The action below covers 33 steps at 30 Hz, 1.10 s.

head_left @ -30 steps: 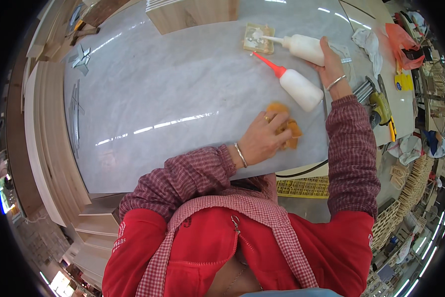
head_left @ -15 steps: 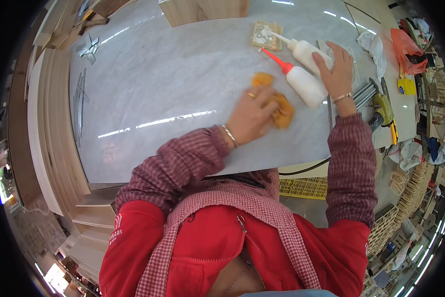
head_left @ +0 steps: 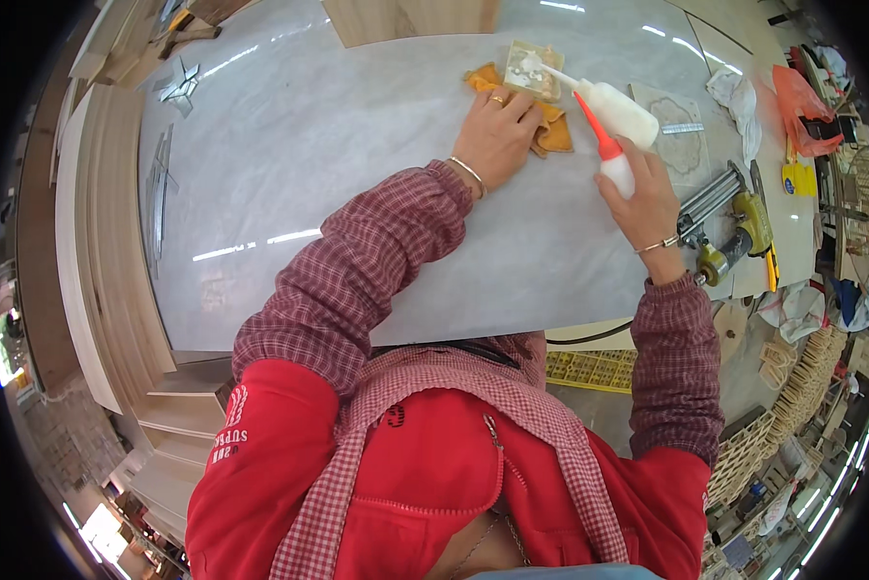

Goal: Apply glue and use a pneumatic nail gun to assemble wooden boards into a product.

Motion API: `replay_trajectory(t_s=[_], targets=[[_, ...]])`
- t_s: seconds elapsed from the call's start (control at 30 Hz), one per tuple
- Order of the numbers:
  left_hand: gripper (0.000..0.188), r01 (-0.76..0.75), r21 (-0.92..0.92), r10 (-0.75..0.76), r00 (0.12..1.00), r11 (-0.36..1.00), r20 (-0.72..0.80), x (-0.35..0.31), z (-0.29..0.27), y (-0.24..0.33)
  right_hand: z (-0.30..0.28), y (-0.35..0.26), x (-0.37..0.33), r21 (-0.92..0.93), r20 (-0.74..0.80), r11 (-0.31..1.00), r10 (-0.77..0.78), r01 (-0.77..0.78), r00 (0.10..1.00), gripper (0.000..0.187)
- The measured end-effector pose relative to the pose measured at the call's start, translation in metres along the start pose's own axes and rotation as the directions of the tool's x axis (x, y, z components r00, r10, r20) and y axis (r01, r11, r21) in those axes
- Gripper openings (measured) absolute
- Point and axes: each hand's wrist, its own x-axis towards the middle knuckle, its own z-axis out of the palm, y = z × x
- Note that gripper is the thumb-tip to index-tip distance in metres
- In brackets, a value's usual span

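My left hand (head_left: 498,141) presses down on an orange-yellow cloth (head_left: 554,132), its fingers closed over the bunched fabric. The cloth lies on the grey tabletop against the near side of a small square tray (head_left: 515,48) smeared with white glue. My right hand (head_left: 644,201) is wrapped round a white squeeze bottle with a red nozzle (head_left: 616,170), the nozzle pointing away from me. Just beyond it, a second white squeeze bottle (head_left: 620,113) lies with its pale nozzle tip over the tray.
A nail gun (head_left: 747,227) and strips of metal fasteners (head_left: 710,198) lie right of my right hand. Wooden boards (head_left: 115,232) are stacked along the left edge. A wooden piece (head_left: 410,19) stands at the far side. Metal brackets (head_left: 180,89) sit at the far left.
My left hand has slid the cloth away from me, up to the tray. My right hand has left the pale-nozzled bottle and gripped the red-nozzled one, which has shifted and turned.
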Motion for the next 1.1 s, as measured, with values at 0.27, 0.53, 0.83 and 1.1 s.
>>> replay_trajectory(t_s=[0.27,0.53,0.83,1.1], targets=[[0.014,0.001,0.118,0.001,1.0,0.993,-0.015,-0.001,-0.013,-0.034,-0.008,-0.002,-0.011,0.037,-0.006,0.998,0.048,-0.047,0.999,0.047],[0.021,0.215,0.178,-0.219,0.976,0.96,0.003,-0.027,-0.055,-0.056,-0.006,-0.001,-0.014,0.011,-0.086,0.999,-0.032,0.033,0.996,0.045],[0.014,0.53,-0.794,-0.497,0.624,-0.297,0.602,0.016,-0.045,0.026,-0.006,-0.023,-0.008,0.267,0.004,0.964,0.01,-0.011,1.0,0.046],[0.013,0.477,-0.839,-0.593,0.607,-0.261,0.53,0.016,-0.058,0.037,-0.013,-0.044,-0.008,0.514,0.255,0.841,0.038,-0.169,0.966,0.049]])
